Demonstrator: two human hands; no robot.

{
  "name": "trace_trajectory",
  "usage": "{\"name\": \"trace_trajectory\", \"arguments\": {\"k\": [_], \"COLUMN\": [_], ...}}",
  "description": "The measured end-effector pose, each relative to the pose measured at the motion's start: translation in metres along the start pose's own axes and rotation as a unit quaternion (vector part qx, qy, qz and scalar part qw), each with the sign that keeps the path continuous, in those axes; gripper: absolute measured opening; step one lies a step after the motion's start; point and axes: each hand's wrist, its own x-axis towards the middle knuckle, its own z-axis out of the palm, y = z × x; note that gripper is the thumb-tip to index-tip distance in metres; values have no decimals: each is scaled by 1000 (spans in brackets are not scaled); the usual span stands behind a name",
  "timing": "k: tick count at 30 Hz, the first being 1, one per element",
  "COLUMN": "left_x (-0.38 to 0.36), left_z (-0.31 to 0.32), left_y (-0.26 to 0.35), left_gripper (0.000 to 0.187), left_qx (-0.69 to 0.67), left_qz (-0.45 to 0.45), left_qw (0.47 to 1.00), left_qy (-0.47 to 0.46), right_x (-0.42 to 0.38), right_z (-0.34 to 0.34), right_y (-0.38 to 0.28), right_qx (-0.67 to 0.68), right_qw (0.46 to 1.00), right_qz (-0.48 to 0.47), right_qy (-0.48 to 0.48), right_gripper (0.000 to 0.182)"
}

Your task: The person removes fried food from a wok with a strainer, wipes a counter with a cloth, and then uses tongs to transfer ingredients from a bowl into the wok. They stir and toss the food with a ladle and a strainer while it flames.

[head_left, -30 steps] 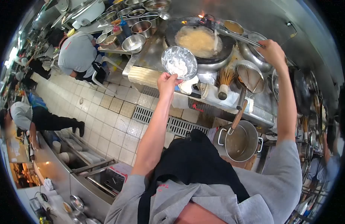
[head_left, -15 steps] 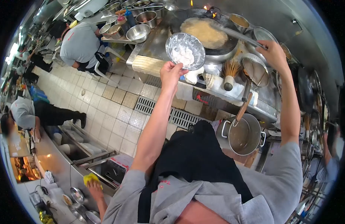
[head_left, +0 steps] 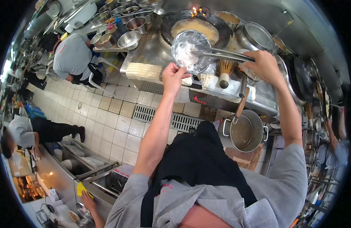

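My left hand (head_left: pixel 174 79) grips the near rim of a metal bowl (head_left: pixel 204 67), tilted over the stove's front edge. White, floury-looking pieces (head_left: pixel 186 56) lie in the bowl, and its wall is smeared white. In my right hand (head_left: pixel 263 66) is a pair of long metal tongs (head_left: pixel 230 56). Their tips reach into the bowl among the white pieces. Just behind the bowl, a large black wok (head_left: pixel 225 32) holds bubbling yellowish oil (head_left: pixel 198 27), with flames at its far side.
A bamboo brush (head_left: pixel 224 74) and folded cloths (head_left: pixel 145 71) lie along the stove's front. Below stands a pot of liquid (head_left: pixel 245 131). Steel bowls (head_left: pixel 129 40) and bottles crowd the left shelf. Co-workers (head_left: pixel 73 55) are at the left; another person's hand (head_left: pixel 88 201) is on a yellow cloth (head_left: pixel 83 189).
The tongs have moved from over the wok down and left into the bowl. My right hand has come lower and closer to the bowl. The left hand still holds the bowl.
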Motion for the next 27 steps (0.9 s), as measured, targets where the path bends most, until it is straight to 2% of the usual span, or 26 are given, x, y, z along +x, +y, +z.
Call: {"name": "trace_trajectory", "arguments": {"k": [2, 5, 11, 12, 15, 17, 19, 23, 27], "left_x": [3, 16, 31, 30, 28, 24, 17, 3, -3], "left_z": [2, -2, -9, -10, -21, -21, -19, -17, -20], "left_y": [-3, -14, -14, -13, -15, -16, -11, -4, 6], "left_gripper": [12, 12, 17, 17, 19, 18, 15, 13, 13], "left_qx": [-10, -38, -60, -58, -47, -53, -41, -54, -63], "left_qz": [-2, -5, -20, -19, -14, -7, -14, -10, -17], "left_qw": [1000, 998, 988, 988, 989, 989, 990, 989, 990], "left_qy": [12, 45, 141, 145, 140, 136, 135, 135, 125], "right_x": [5, 7, 41, 56, 109, 158, 184, 164, 108], "right_z": [13, 3, -26, -24, 11, 57, 97, 81, 40], "right_y": [6, 13, 48, 58, 73, 84, 97, 78, 60], "right_qx": [-10, 29, 22, -4, -91, -117, -66, 2, 13], "right_qw": [999, 999, 994, 995, 991, 984, 983, 976, 988], "right_qz": [-18, 26, 67, 76, 83, 138, 160, 165, 82], "right_qy": [25, 3, 82, 64, 47, 5, 56, 143, 132], "right_gripper": [30, 30, 31, 30, 28, 27, 26, 29, 35]}}
